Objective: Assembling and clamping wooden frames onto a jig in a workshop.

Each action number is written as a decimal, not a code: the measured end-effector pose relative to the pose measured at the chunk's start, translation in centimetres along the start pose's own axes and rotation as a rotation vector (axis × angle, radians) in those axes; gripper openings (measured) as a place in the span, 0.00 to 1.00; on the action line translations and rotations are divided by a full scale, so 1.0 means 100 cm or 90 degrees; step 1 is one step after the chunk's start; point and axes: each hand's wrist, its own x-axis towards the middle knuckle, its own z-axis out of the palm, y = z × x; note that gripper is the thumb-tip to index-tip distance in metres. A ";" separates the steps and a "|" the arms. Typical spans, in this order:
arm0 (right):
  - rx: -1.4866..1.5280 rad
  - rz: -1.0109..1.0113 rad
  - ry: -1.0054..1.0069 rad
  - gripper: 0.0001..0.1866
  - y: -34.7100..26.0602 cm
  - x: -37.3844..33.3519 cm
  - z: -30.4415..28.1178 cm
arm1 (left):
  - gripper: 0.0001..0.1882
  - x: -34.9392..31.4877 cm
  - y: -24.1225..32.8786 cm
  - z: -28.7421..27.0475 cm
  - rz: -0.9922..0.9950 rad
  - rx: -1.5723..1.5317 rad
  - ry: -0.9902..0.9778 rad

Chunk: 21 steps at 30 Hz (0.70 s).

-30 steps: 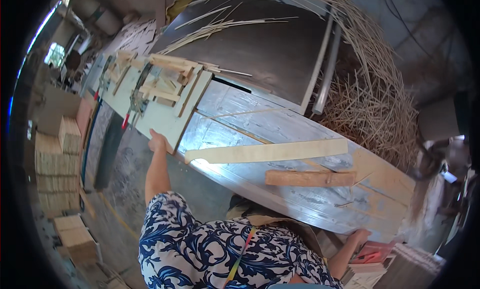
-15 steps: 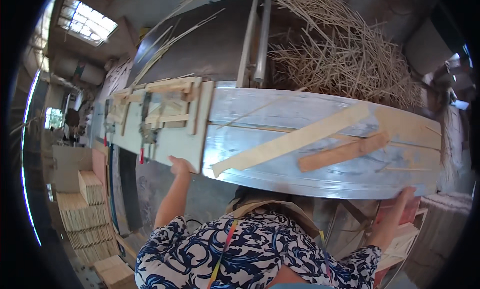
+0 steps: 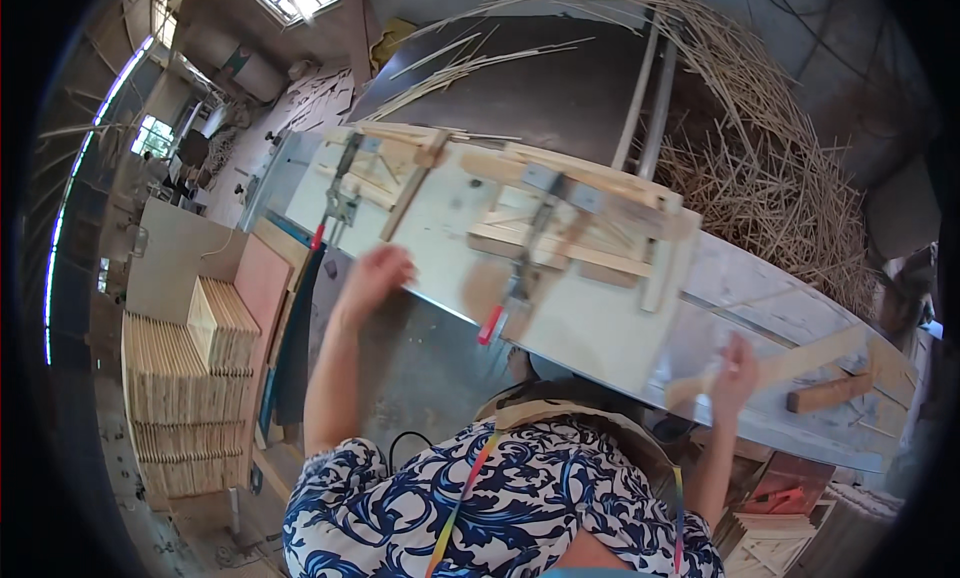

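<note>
My left hand (image 3: 380,275) is at the front edge of a pale board (image 3: 460,218), blurred, its fingers loosely apart with nothing in them. Further right, my right hand (image 3: 735,376) hovers over the metal table (image 3: 690,383), beside a long pale wooden strip (image 3: 800,366). It also looks open and empty, though smeared. Two toggle clamps with red handles are mounted on the board: the left clamp (image 3: 340,203) and the right clamp (image 3: 520,278). Around them sit wooden guide blocks and slats (image 3: 560,243).
A brown wood block (image 3: 830,392) lies at the table's right. Behind is a heap of thin wooden offcuts (image 3: 770,188), beside two metal rails (image 3: 655,108) and a dark panel (image 3: 540,73). Slatted wooden pieces (image 3: 190,408) are stacked at the left. Another wooden stack (image 3: 770,543) stands lower right.
My view has shifted left along the table, bringing the clamped board before me. Both hands have come off the edges they touched; the right has moved inward over the table.
</note>
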 end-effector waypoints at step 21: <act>0.049 0.282 -0.086 0.14 -0.265 -0.123 0.368 | 0.25 0.235 -0.177 -0.280 0.132 0.588 0.233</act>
